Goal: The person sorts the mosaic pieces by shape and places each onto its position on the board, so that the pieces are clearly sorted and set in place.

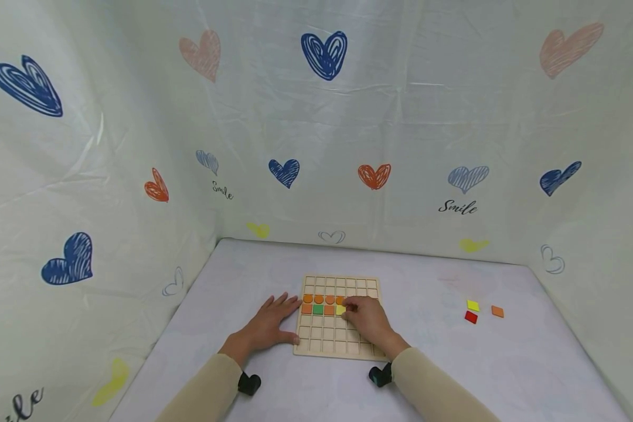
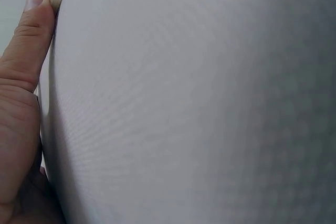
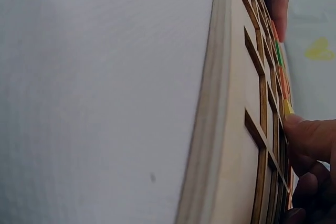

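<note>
A light wooden grid board [image 1: 322, 346] lies on the table. In one row sit several orange discs [image 1: 319, 299]. The row below holds orange square tiles [image 1: 307, 309], a green square tile [image 1: 318, 309] and a yellow square tile [image 1: 340, 310]. My right hand [image 1: 370, 321] is over the board, thumb and curled fingers pinching the yellow tile; the right wrist view shows the thumb [image 3: 312, 137] against its edge. My left hand [image 1: 266, 325] lies flat with fingers spread, its fingertips and thumb at the board's left edge.
To the right on the white table [image 1: 427, 328] lie a loose yellow tile [image 1: 472, 305], a red tile [image 1: 471, 317] and an orange tile [image 1: 498, 311]. A white curtain [image 1: 401, 135] printed with hearts stands behind and beside the table.
</note>
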`<state>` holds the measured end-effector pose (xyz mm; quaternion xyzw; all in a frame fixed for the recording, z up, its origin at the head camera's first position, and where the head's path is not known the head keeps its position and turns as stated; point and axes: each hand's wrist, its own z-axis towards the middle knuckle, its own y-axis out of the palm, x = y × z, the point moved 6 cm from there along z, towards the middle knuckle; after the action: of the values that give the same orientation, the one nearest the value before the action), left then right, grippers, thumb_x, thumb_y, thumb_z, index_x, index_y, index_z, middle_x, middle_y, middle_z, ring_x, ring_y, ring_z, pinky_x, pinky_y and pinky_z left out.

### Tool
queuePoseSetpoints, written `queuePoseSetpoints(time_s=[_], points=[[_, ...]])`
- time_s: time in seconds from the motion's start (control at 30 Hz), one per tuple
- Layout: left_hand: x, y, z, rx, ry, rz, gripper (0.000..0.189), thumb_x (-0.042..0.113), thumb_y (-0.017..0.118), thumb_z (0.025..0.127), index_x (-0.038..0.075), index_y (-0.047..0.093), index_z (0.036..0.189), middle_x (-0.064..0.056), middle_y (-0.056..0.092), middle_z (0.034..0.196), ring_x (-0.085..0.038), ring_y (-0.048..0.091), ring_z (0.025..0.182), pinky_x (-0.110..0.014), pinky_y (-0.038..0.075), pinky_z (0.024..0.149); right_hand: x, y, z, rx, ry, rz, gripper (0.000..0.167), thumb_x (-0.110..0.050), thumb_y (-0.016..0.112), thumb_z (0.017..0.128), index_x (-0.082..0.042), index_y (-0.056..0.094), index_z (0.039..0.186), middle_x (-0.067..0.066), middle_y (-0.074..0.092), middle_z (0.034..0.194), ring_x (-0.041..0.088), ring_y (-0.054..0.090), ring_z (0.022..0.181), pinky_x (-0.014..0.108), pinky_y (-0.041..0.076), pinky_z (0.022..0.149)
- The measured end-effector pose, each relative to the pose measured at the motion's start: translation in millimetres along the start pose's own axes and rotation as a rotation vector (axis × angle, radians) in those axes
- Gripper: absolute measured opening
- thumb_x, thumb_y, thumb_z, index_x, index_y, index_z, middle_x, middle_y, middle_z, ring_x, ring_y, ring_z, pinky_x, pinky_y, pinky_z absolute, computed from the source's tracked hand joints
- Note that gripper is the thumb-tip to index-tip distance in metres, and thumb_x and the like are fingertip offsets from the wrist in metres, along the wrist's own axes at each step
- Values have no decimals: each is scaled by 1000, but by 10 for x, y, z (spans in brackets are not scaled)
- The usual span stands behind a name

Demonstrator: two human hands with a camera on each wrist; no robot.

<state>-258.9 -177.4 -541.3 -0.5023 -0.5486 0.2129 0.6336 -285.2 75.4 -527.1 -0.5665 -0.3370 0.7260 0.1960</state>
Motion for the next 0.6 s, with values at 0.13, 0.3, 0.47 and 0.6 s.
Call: queuePoseSetpoints(time_s=[0.13,0.3,0.47,0.6], points=[[-3,10,4,2,1,12,99,55,84,83,15,41,163,-7,39,170,-34,22,163,-55,12,135,-12,2,3,-2,-15,-14,18,-6,81,90,-6,80,109,-5,70,85,9,56,76,22,51,67],[9,-2,8,4,-1,13,99,54,85,83,14,42,163,-7,39,170,-34,23,162,-56,13,135,-15,4,4,-6,-7,-5,19,-5,81,90,-5,80,109,-4,71,87,10,57,78,24,52,69],[17,-9,9,6,-7,13,98,53,85,83,14,42,163,-7,40,170,-34,23,162,-55,13,135,-12,9,7,-8,7,-7,19,-5,82,90,-5,81,109,-4,71,87,10,57,78,25,52,70],[10,-2,11,4,-4,12,99,54,85,83,14,42,163,-7,40,170,-34,23,162,-55,12,135,-17,13,9,-17,4,-14,21,-7,82,90,-5,81,110,-3,72,89,9,57,78,24,52,69]])
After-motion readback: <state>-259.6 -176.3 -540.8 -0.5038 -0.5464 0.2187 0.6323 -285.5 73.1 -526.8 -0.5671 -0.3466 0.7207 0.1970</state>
